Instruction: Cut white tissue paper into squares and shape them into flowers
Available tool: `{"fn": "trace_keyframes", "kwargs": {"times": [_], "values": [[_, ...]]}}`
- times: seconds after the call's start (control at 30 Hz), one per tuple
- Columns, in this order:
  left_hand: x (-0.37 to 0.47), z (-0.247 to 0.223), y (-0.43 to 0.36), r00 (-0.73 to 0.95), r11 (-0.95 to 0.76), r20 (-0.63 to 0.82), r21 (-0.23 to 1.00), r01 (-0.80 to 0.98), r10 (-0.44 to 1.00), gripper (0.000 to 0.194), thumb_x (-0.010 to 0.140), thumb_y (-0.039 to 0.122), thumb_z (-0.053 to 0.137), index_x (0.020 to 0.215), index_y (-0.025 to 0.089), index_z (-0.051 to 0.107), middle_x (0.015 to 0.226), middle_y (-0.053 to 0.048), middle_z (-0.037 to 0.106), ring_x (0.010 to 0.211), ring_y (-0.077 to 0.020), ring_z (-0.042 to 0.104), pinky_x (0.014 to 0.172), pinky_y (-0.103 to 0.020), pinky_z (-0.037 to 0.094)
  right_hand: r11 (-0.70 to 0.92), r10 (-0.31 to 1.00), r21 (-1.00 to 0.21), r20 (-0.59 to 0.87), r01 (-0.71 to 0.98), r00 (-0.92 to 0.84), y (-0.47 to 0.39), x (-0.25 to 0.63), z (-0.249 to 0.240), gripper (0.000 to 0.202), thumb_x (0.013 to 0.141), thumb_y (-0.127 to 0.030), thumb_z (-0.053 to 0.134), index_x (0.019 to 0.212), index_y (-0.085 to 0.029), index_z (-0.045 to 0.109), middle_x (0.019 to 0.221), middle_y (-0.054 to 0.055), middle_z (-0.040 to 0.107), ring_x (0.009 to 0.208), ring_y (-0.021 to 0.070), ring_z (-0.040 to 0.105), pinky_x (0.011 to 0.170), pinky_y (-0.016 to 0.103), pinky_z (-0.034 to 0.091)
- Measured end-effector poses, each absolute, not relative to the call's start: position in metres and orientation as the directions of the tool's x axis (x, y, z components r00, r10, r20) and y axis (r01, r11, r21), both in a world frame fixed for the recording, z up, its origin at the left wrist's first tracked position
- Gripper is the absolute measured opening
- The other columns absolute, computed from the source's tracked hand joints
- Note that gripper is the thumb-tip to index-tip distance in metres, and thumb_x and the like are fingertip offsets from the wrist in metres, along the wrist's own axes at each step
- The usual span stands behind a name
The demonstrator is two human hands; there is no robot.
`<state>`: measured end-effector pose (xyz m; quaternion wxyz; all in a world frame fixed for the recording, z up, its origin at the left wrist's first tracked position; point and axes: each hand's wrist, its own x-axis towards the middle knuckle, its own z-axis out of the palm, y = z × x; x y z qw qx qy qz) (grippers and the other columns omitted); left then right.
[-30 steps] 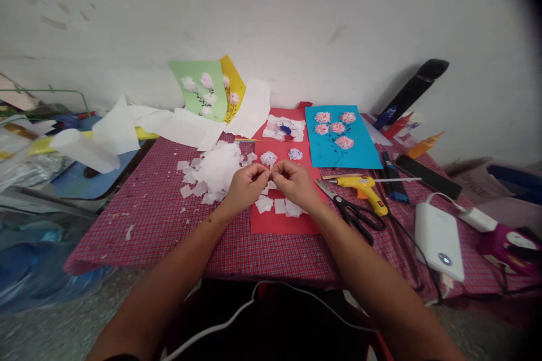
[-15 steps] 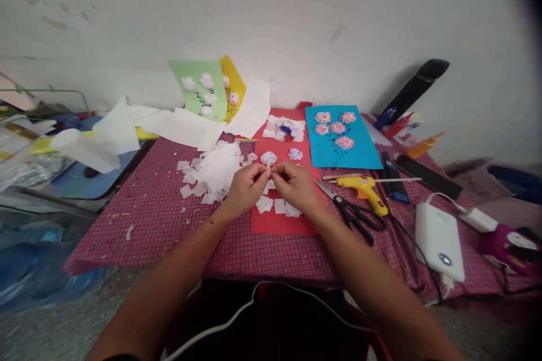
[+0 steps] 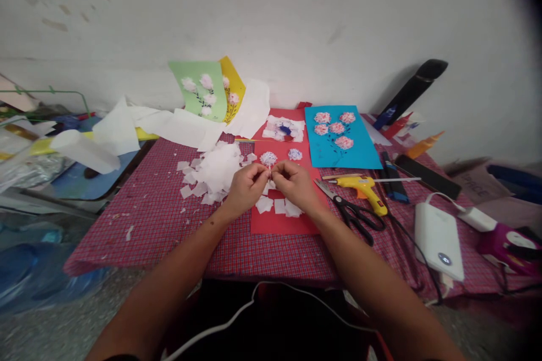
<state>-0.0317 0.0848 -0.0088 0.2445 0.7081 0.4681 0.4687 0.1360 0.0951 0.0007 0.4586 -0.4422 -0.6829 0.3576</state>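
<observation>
My left hand [image 3: 249,185] and my right hand [image 3: 293,181] meet over a red sheet [image 3: 285,226], thumbs and forefingers pinched close together. A small whitish bit shows between the fingertips, probably paper. Just beyond the fingers lie a white paper flower with dark specks [image 3: 268,158] and a second one [image 3: 295,154]. White paper squares [image 3: 279,206] rest on the red sheet below my hands. A pile of white paper pieces [image 3: 219,166] is left of my left hand. Stained paper [image 3: 284,128] with a blue blot lies at the sheet's far end.
Right of my hands are scissors [image 3: 354,215], a yellow glue gun [image 3: 363,187], a white power bank [image 3: 439,240] and a blue sheet with paper flowers [image 3: 326,149]. Green [image 3: 195,70] and yellow cards lean on the wall. A paper roll [image 3: 84,150] lies at left.
My fingertips have moved slightly apart, and a little more of the whitish bit between them shows. The things on the table have not moved.
</observation>
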Motion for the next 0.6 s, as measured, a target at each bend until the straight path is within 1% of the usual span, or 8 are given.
{"fn": "trace_keyframes", "kwargs": {"times": [0.07,0.13,0.3,0.43,0.6], "values": [[-0.032,-0.009,0.084,0.110,-0.460,0.465,0.760,0.459,0.878,0.016,0.096,0.028,0.055,0.087,0.019,0.065,0.082,-0.002,0.068,0.075,-0.0154,0.061,0.071,-0.029,0.047,0.298,0.947,-0.928,0.258,0.225,-0.190,0.096,0.137,0.001,0.013,0.082,-0.026,0.058,0.070,-0.021,0.057,0.065,-0.003,0.056,0.061,0.0126,0.049,0.058,0.026,0.039],[-0.031,-0.009,0.084,0.125,-0.500,0.512,0.708,0.499,0.850,0.015,0.096,0.027,0.055,0.087,0.020,0.064,0.083,-0.003,0.068,0.077,-0.0158,0.061,0.073,-0.030,0.048,0.239,0.959,-0.956,0.204,0.172,-0.197,0.097,0.138,0.002,0.014,0.081,-0.027,0.059,0.068,-0.020,0.058,0.064,-0.003,0.056,0.059,0.0121,0.049,0.056,0.026,0.038],[-0.032,-0.013,0.085,0.240,-0.632,0.625,0.535,0.561,0.743,0.013,0.098,0.022,0.051,0.089,0.020,0.060,0.086,-0.004,0.066,0.083,-0.0165,0.061,0.079,-0.031,0.048,0.141,0.968,-0.987,0.120,0.080,-0.221,0.098,0.139,0.005,0.016,0.078,-0.029,0.063,0.067,-0.019,0.060,0.060,-0.003,0.056,0.056,0.0118,0.051,0.054,0.025,0.039],[-0.034,-0.018,0.087,0.309,-0.699,0.677,0.428,0.573,0.668,0.009,0.098,0.019,0.050,0.094,0.020,0.058,0.088,-0.005,0.065,0.085,-0.0177,0.060,0.080,-0.033,0.050,0.131,0.969,-0.988,0.112,0.076,-0.218,0.098,0.140,0.003,0.014,0.077,-0.027,0.063,0.067,-0.018,0.062,0.061,-0.003,0.057,0.056,0.0112,0.051,0.054,0.025,0.038],[-0.037,-0.020,0.088,0.391,-0.731,0.687,0.306,0.610,0.613,0.010,0.097,0.017,0.048,0.098,0.020,0.058,0.092,-0.008,0.065,0.088,-0.0199,0.060,0.082,-0.035,0.052,0.115,0.972,-0.989,0.093,0.093,-0.214,0.100,0.140,0.001,0.011,0.075,-0.025,0.063,0.066,-0.018,0.061,0.060,-0.003,0.057,0.056,0.0115,0.050,0.054,0.025,0.038]]}}
